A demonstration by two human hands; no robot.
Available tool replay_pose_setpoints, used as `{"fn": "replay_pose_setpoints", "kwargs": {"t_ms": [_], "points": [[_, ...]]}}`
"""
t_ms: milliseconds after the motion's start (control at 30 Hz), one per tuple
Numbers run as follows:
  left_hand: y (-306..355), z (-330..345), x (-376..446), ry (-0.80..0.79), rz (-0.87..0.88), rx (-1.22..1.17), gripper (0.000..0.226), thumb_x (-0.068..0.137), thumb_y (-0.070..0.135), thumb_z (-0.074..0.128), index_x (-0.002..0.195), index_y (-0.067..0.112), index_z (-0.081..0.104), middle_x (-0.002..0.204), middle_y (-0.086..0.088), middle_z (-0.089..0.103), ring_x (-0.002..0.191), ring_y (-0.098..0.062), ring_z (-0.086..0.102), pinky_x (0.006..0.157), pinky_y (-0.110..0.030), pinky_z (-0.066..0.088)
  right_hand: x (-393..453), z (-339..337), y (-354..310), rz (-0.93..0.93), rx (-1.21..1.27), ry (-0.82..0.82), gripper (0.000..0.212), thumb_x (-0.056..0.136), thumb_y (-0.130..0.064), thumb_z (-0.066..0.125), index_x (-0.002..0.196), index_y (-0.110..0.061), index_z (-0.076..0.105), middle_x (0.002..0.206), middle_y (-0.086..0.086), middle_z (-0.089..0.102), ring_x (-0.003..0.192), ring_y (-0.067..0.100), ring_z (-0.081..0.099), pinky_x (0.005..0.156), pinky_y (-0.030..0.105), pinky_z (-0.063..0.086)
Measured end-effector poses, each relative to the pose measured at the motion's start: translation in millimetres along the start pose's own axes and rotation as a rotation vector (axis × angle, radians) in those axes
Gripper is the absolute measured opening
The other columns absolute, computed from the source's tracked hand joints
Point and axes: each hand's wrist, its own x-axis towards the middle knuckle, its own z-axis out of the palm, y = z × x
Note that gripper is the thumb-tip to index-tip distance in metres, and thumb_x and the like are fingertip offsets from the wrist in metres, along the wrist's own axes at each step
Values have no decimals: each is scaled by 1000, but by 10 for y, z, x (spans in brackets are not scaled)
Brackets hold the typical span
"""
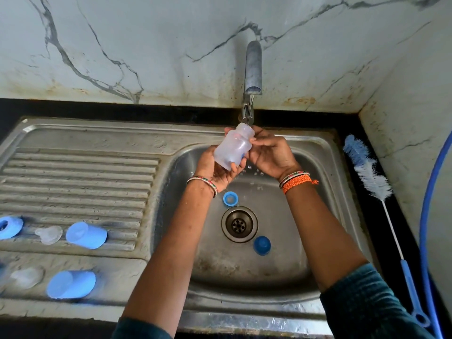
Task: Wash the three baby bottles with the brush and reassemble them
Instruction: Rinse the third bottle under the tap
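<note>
Both hands hold one translucent plastic baby bottle body [233, 148] tilted under the steel tap spout [253, 67], its open neck at about twelve o'clock, meeting the thin stream. The left hand [215, 167] cups the base from below with its fingers curled around it; the right hand [269, 152] grips the neck, thumb and fingers closed on it.

The likeliest slip, as I judge it, is the wet bottle sliding out of the left palm and dropping into the stainless steel sink basin [318, 192], since the plastic is slick and the hold sits low on the base. Water striking the tilted rim could also splash over the edge. A small blue screw ring [230, 198] lies just at eleven o'clock of the drain [239, 224], and a darker blue round cap [262, 245] at four o'clock of it; either could be knocked about or block the drain.

At three o'clock of the basin, the long blue-and-white bristle brush [367, 172] lies on the black counter [381, 241], untouched. At nine o'clock, the ribbed steel draining board [80, 177] carries two pale blue caps [86, 234] [71, 284], clear silicone teats [49, 234] and another ring [9, 227]. The marble-patterned wall [146, 45] behind is stained along its lower edge. A blue hose [433, 192] curves at the far right.
</note>
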Motion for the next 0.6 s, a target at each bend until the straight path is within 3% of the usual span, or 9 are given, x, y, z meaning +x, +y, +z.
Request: {"fn": "replay_pose_setpoints", "kwargs": {"t_ms": [67,167,300,400,467,600], "points": [[-12,-46,18,-1,-25,-43,35,94,31,41,94,-1,55,66,-18,65,49,-25,61,34,-19,46,16,-22,-9,25,-77,21,46,62,-11,82,105,-3,67,123,25,57,117,34,55,103,42,44],[-33,-70,68,43,-38,-69,38,95,34,42,96,-2,55,65,-18,65,48,-24,62,35,-20,47,11,-8,-19,48,-191,127,23,84,-3,60,106,-3,61,104,12,67,96,22,66,85,31,56],[-90,-27,179,206,273,105,36,95,37,46,104,3,54,78,-16,62,58,-22,60,44,-23,53,26,44,25,73,-388,346,11,92,-16,60,102,-12,64,94,7,71,82,17,70,73,29,58],[-146,-5,249,250,439,369,35,95,35,48,111,4,51,74,-12,58,46,-14,55,43,-23,49,68,99,53,13,-571,464,13,92,-29,62,94,-16,64,88,5,70,73,12,70,64,26,59],[-142,-11,248,236,404,402,37,96,39,42,104,4,53,69,-10,54,37,-9,47,37,-17,40,108,137,72,-46,-631,488,15,93,-31,59,89,-17,63,84,2,68,69,8,67,61,23,56],[-75,-113,223,21,93,262,50,97,43,22,83,6,53,53,-6,54,27,-5,31,26,-10,19,139,187,86,-28,-541,459,33,93,-35,59,88,-3,64,84,15,65,76,22,65,68,29,52]]}}
